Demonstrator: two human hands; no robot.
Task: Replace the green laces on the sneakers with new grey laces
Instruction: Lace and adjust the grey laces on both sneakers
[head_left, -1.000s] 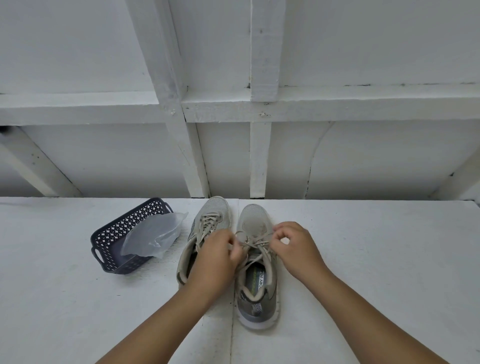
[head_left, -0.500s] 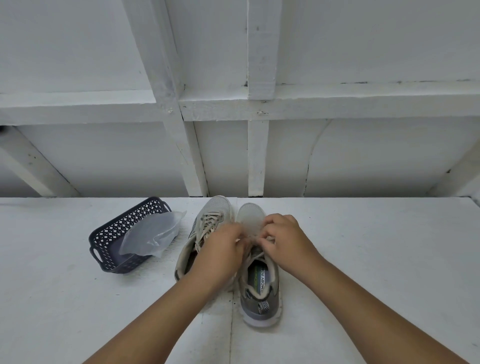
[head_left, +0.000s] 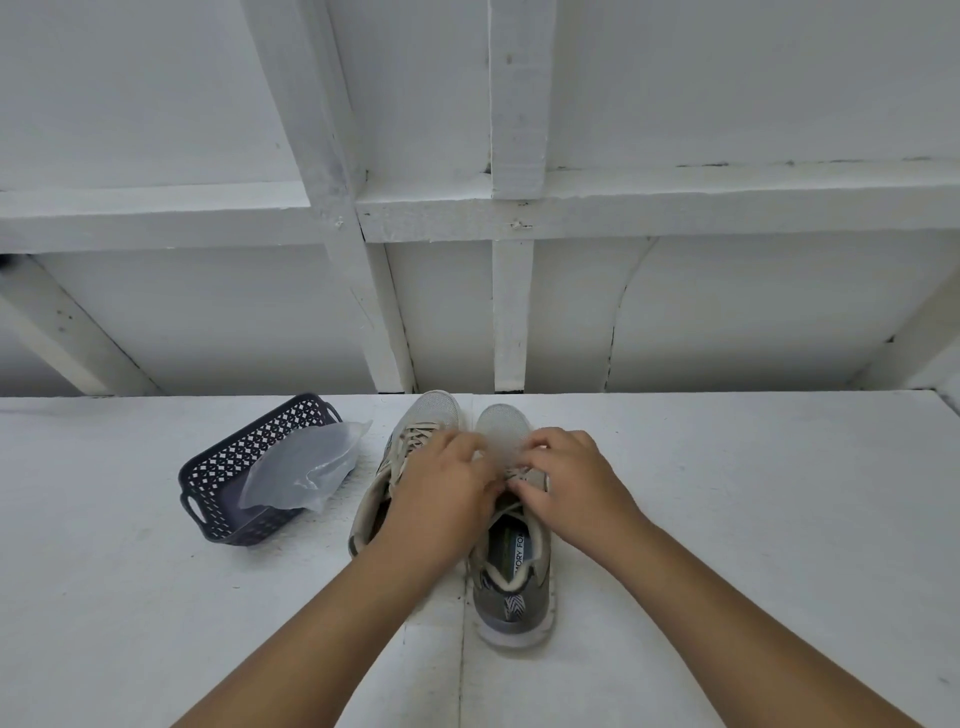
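Two sneakers stand side by side on the white surface, toes pointing away from the person. Both hands meet over the laces of the right sneaker: the left hand and right hand have curled fingers that seem to pinch the lace, equally near. The left sneaker is partly covered. A clear bag lies in the dark basket; its contents are unreadable.
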